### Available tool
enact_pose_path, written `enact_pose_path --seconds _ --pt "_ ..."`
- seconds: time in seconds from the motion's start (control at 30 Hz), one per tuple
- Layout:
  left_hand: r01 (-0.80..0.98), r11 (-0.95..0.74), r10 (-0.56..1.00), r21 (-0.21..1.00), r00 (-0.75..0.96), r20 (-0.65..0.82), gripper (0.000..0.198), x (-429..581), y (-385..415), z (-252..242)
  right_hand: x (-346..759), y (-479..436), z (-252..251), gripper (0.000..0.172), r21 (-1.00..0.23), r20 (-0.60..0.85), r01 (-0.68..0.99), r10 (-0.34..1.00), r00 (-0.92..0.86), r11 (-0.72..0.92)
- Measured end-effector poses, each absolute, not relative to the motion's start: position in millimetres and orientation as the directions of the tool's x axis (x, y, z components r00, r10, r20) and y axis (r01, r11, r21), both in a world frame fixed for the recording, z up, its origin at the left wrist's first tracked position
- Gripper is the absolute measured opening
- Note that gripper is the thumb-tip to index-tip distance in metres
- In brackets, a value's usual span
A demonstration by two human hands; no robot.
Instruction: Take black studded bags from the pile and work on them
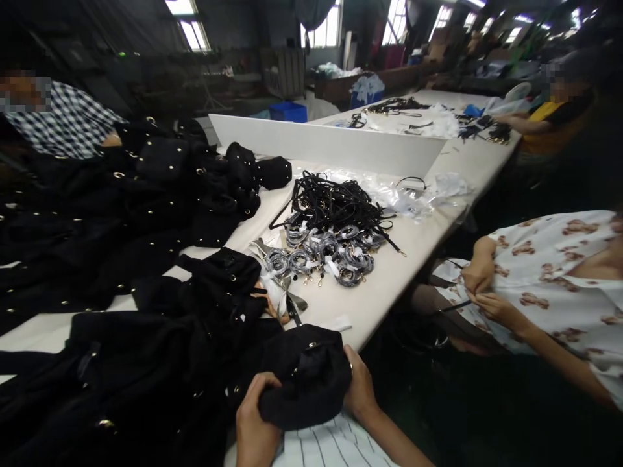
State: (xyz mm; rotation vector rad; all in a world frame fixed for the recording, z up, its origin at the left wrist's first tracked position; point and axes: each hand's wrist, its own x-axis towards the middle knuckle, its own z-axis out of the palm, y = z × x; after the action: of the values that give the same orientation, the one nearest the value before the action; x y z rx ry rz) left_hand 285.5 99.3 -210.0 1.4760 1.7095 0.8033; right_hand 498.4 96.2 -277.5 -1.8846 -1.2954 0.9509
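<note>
Both of my hands grip a small black fabric bag (304,376) with metal rings, held over my lap at the near table edge. My left hand (256,415) clutches its lower left side with fingers curled into the cloth. My right hand (359,386) wraps around its right side. A large heap of similar black bags (146,259) covers the left part of the white table (389,272).
A pile of black straps and coiled grey straps with clips (331,227) lies mid-table, with clear plastic wrappers (413,194) beyond. A person in a patterned white shirt (559,279) handles a strap at the right. Another person in a checked shirt (63,123) sits far left.
</note>
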Motion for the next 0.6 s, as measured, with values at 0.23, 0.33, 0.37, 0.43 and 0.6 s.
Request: enact_pose_path --seconds 0.23,0.33,0.37,0.43,0.6 --pt "0.636 0.250 0.964 0.730 -0.093 -0.249 0.028 269.1 107.6 -234.1 534.2 123.7 -294.0 0.048 -0.938 -0.346 0.143 0.882 -0.321 -0.316" --pt "0.611 0.187 0.979 0.769 -0.054 -0.195 0.026 268.9 119.7 -239.8 581.5 173.5 -287.3 0.034 -0.852 -0.447 0.429 0.845 -0.295 -0.301" --pt "0.600 0.183 0.981 0.779 -0.055 -0.187 0.025 270.2 122.6 -240.9 595.5 195.0 -286.2 0.027 -0.812 -0.410 0.516 0.896 -0.172 -0.273" --pt "0.591 0.193 0.977 0.783 -0.045 -0.207 0.022 273.8 126.3 -241.8 614.1 238.8 -288.9 0.026 -0.738 -0.292 0.624 0.955 0.049 -0.258" --pt "0.606 0.249 0.964 0.756 -0.081 -0.253 0.025 280.5 127.8 -236.3 597.5 299.9 -319.7 0.021 -0.604 -0.175 0.753 0.965 0.196 -0.262"
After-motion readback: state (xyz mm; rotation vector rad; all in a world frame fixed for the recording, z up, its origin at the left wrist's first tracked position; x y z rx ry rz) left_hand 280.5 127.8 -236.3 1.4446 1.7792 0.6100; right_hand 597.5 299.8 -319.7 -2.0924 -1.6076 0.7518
